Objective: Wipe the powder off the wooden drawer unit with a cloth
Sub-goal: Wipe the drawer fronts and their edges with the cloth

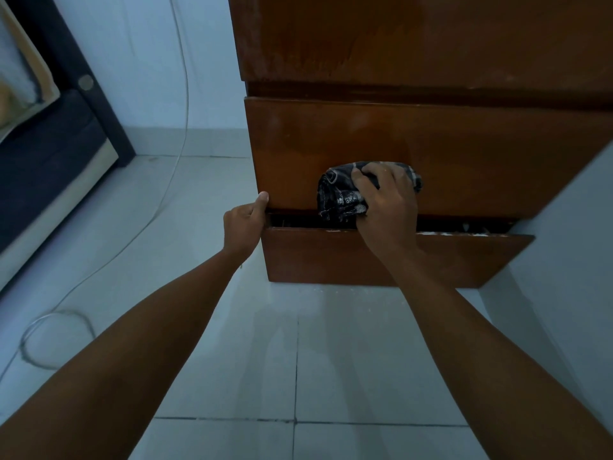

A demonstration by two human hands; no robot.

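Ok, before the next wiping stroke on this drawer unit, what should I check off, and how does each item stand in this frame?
1. Cloth gripped by right hand: ok.
2. Cloth against the middle drawer front: ok, at its lower edge.
3. Left hand steadying the unit's left corner: ok, thumb on the front.
4. Bottom drawer shut: not ok, it stands out, gap above.
5. Powder on the bottom drawer's top edge: not ok, white specks remain.
6. Powder inside the gap: cannot tell, too dark.
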